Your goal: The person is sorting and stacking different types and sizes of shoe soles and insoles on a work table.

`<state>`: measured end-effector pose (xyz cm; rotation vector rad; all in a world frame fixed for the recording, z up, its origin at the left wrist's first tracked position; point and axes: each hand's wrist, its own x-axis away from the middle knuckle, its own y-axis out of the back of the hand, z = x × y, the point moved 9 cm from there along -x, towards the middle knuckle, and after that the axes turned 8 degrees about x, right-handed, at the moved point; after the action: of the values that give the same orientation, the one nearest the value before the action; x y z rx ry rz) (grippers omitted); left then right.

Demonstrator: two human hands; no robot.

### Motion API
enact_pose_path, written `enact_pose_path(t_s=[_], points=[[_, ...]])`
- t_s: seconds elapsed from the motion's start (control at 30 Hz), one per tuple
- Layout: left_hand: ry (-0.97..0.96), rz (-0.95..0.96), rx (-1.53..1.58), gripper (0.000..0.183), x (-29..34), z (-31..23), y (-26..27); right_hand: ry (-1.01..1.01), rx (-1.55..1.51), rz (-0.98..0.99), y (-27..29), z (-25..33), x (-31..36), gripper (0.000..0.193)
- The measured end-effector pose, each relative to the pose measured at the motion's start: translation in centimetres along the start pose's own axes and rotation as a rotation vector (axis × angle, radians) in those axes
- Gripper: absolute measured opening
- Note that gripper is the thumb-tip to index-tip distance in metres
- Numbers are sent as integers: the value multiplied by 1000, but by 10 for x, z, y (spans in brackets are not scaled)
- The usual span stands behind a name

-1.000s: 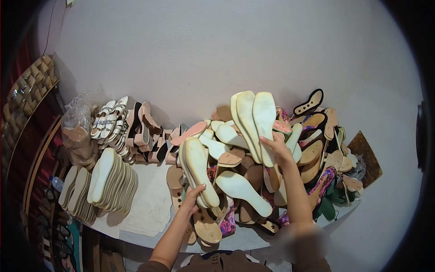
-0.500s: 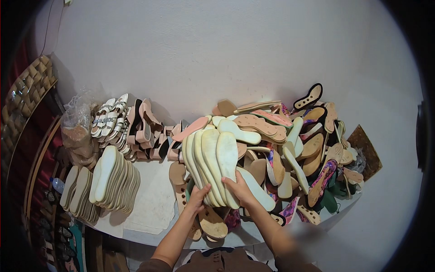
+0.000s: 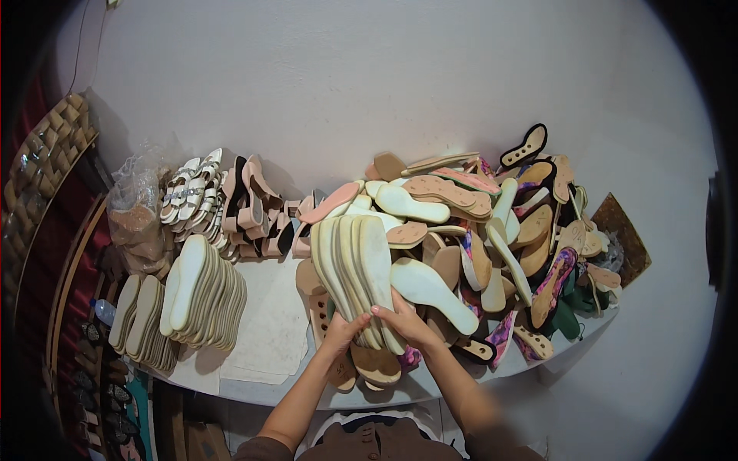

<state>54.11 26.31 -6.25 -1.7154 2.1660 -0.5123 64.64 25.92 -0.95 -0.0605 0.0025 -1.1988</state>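
Note:
Between my two hands is a bundle of cream shoe soles (image 3: 355, 269), standing on edge with their toe ends up and away from me. My left hand (image 3: 344, 333) is closed round the lower left side of the bundle. From the right, my right hand (image 3: 400, 319) grips the same lower end, its thumb across the soles; both thumbs nearly meet. Just right of the bundle a loose pale sole (image 3: 434, 296) lies on the pile. Beneath my hands are brown wooden-looking soles (image 3: 377, 365).
Rows of cream soles (image 3: 204, 296) stand at the table's left, beside white sheets (image 3: 265, 330). Behind them are white sandals (image 3: 192, 192), pink heeled sandals (image 3: 257, 203) and a plastic bag (image 3: 134, 219). A mixed heap of soles (image 3: 530, 230) covers the right side, against the wall (image 3: 369, 77).
The fanned bundle has been squeezed tighter and its soles line up more closely. My hands have come closer together. The whole view has shifted slightly.

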Motion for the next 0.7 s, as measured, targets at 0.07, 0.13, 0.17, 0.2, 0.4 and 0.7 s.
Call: enact_pose_path(t_s=[0.07, 0.13, 0.17, 0.2, 0.4, 0.7], points=[[-3, 19, -121, 70, 2, 9, 17, -12, -56, 56, -6, -2, 9, 63], [-5, 40, -238, 82, 9, 9, 22, -32, -57, 99, -12, -12, 16, 68], [29, 58, -297, 86, 14, 4, 17, -135, -221, 89, -13, -26, 22, 70], [63, 74, -356, 91, 18, 3, 13, -239, -384, 79, -15, -43, 29, 72], [39, 31, -339, 78, 48, 7, 24, -239, -350, 232, -46, -74, 43, 77], [-138, -475, 121, 66, 139, -19, 79, 38, 186, -10, -121, -82, 45, 94]])
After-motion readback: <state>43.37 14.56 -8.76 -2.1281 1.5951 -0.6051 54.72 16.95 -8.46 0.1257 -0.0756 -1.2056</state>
